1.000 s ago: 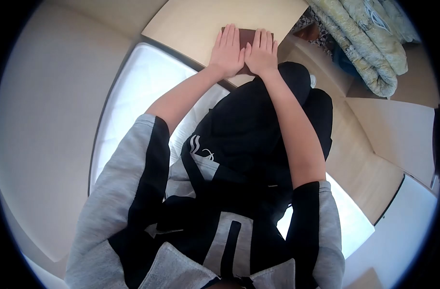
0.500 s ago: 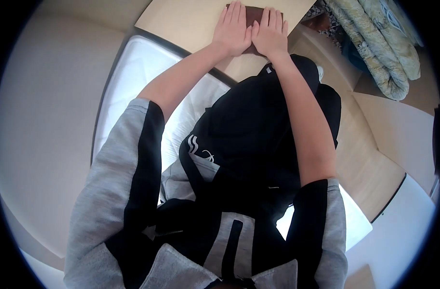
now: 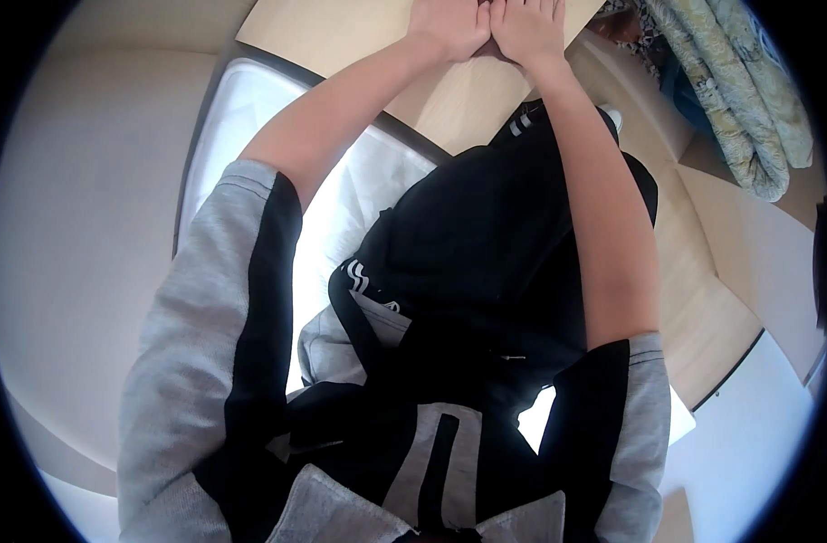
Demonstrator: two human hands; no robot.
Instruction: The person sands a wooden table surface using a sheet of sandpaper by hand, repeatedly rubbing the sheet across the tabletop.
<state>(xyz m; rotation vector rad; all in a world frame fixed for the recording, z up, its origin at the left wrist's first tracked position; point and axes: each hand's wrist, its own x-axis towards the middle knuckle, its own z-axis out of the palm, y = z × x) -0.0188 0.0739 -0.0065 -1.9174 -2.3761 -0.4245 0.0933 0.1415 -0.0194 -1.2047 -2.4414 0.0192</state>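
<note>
left hand (image 3: 449, 26) cropped, brown item (image 3: 492, 46) mostly hidden

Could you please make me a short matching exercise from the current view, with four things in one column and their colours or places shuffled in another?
Things:
1. Trousers
2. Brown piece
3. Quilt
4. Mattress

Colours or places:
A. White
B. At the picture's upper right
C. Black with white stripes
D. Mostly hidden by the left hand and right hand

Right pairs: 1-C, 2-D, 3-B, 4-A
</note>
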